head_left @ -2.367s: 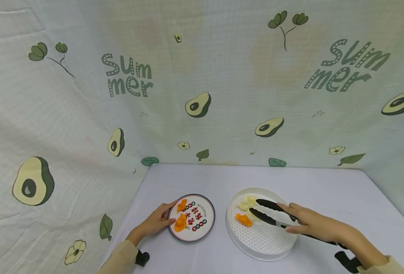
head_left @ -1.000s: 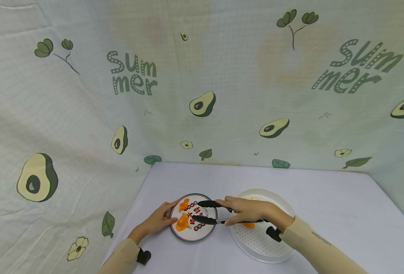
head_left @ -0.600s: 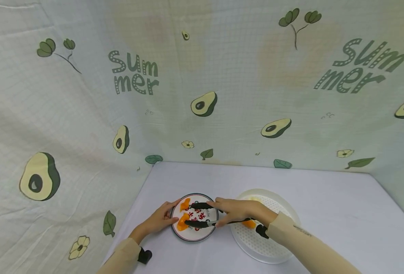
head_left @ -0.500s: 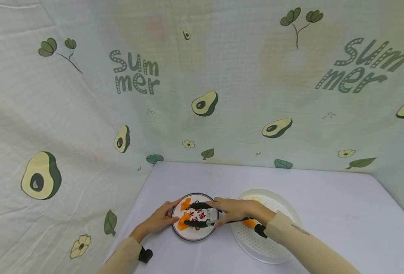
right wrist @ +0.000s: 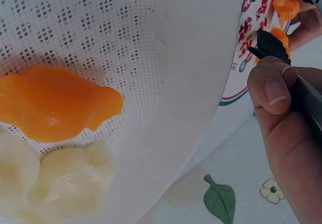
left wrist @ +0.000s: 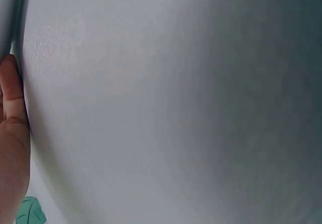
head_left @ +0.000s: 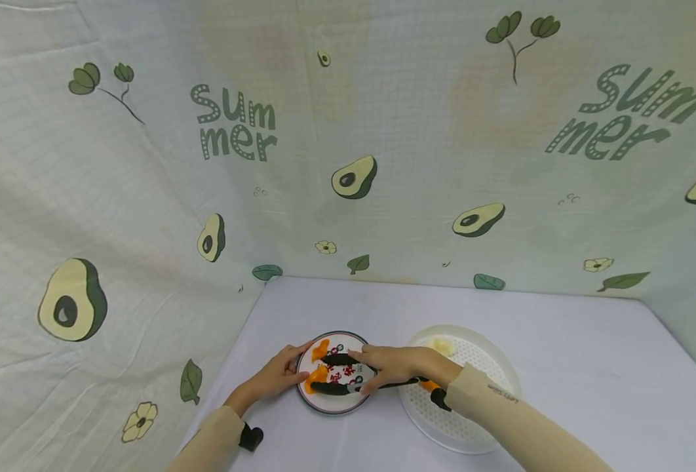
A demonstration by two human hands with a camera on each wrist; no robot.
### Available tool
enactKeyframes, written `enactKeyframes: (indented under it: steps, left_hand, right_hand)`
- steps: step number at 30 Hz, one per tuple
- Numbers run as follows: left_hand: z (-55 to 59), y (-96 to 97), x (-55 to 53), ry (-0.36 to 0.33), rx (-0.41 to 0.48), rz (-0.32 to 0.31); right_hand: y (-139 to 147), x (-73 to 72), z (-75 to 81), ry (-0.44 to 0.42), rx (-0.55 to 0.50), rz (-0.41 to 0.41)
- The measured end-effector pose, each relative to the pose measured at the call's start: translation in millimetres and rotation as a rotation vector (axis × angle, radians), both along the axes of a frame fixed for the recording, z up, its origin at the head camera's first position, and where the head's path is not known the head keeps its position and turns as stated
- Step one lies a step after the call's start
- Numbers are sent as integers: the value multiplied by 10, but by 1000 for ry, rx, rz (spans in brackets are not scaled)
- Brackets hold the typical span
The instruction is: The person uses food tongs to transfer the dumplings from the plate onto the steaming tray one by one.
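My left hand (head_left: pixel 274 373) holds the left rim of a small white plate (head_left: pixel 337 407) with red characters and a dark-edged border. Two orange dumplings (head_left: pixel 317 375) lie on the plate's left side, nearest that hand. Black-tipped tongs (head_left: pixel 331 389) are gripped in my right hand (head_left: pixel 395 368), their arms spread apart over the plate. The nearer tip overlaps the lower dumpling in the head view; the farther tip is beside the upper dumpling (head_left: pixel 320 349). In the left wrist view only part of the left hand (left wrist: pixel 14 138) shows, at the left edge.
Right of the plate stands a round white perforated tray (head_left: pixel 472 432), partly under the right forearm. It holds an orange dumpling (right wrist: pixel 53 103) and pale dumplings (right wrist: pixel 75 176). A white-covered table (head_left: pixel 566 367) meets an avocado-print cloth (head_left: pixel 407 131) behind and at the left.
My right hand has carried the tongs leftward from over the tray to the plate, with the tips closing in on the dumplings there. The left hand keeps its hold on the plate.
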State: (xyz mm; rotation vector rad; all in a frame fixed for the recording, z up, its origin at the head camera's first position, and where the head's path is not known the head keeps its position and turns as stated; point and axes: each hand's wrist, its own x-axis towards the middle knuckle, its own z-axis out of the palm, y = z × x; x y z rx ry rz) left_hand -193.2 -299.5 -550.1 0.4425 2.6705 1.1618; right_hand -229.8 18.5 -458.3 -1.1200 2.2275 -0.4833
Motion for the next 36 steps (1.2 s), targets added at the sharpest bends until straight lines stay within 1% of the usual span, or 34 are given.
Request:
enactKeyframes:
  steps: [7,10,19,23,26,30,36]
  left_hand:
    - [-3,7,-10,9,-16,1]
    - [-21,5,-15,12,-15,-1]
    - [-13,1,-10,20,-10,-11]
    - [3,-1,-10,31,-11,-14]
    - [8,5,-9,30,-14,-10]
    - [0,8,0,14,-6,0]
    - [-11,8,4,0,12,14]
  right_hand:
    - [-16,-48,-61,67,-55,105]
    - [-6,-48,-68,75,-65,118]
    - [20,-37,-33,102,-45,121]
    - [28,-21,-6,115,-27,100]
    - [39,-3,8,117,-35,100]
    - [69,19,20,127,-55,121]
    - [161,56,87,128,-64,64]
